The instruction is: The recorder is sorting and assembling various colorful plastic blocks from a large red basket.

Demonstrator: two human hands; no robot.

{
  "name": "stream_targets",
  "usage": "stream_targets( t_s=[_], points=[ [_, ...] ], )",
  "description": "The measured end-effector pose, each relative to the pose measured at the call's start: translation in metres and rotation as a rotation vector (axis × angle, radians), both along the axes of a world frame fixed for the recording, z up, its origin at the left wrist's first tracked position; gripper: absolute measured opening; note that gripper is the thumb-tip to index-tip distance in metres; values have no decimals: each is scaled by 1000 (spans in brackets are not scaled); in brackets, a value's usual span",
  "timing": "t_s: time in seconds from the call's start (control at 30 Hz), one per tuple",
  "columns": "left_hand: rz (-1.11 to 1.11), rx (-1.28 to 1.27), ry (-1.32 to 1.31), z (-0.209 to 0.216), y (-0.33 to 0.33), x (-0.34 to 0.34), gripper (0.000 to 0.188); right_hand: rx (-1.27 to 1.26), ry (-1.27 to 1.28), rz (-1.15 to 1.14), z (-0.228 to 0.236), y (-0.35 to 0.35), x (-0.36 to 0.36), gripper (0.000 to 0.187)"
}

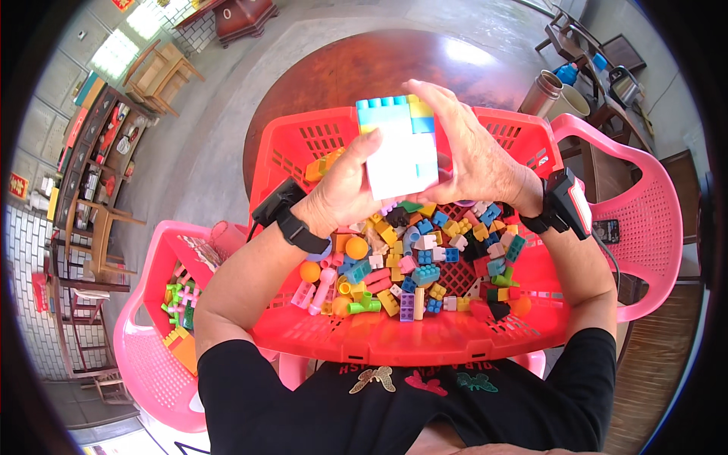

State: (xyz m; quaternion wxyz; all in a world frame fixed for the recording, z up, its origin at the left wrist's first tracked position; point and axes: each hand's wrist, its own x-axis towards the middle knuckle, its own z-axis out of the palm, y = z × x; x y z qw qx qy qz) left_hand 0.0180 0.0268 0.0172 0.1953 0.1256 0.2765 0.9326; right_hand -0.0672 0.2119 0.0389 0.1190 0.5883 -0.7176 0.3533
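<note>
Over the red plastic basket [262, 163] I hold up a boxy structure of toy building bricks [406, 155] with both hands. Blue studs line its top left edge, and yellow and blue bricks show at its upper right. Its near face is glaring white, so the bricks there cannot be made out. My left hand [343, 182] grips its left side, thumb on the front. My right hand [481, 155] curves around the right side, fingers reaching the top. Below, the basket holds many loose bricks [426, 274] in mixed colours, orange balls [356, 248] and tube-shaped pieces.
A round brown table [341, 68] stands behind the basket. Pink plastic chairs stand at the right [637, 205] and left [152, 371], the left one bearing a red container [171, 258] of pieces. A metal cup [542, 92] is at the back right. Wooden shelves [95, 155] line the left wall.
</note>
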Motion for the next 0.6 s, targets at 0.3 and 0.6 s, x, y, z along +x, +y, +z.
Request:
stream_targets(
  t_s=[0.3,0.6],
  points=[
    [-77,-311,33,-3,-12,-5,67,-154,-835,243,1,2,-2,42],
    [-111,-626,52,3,-20,-1,58,305,-242,46,18,15,-10,36]
  ],
)
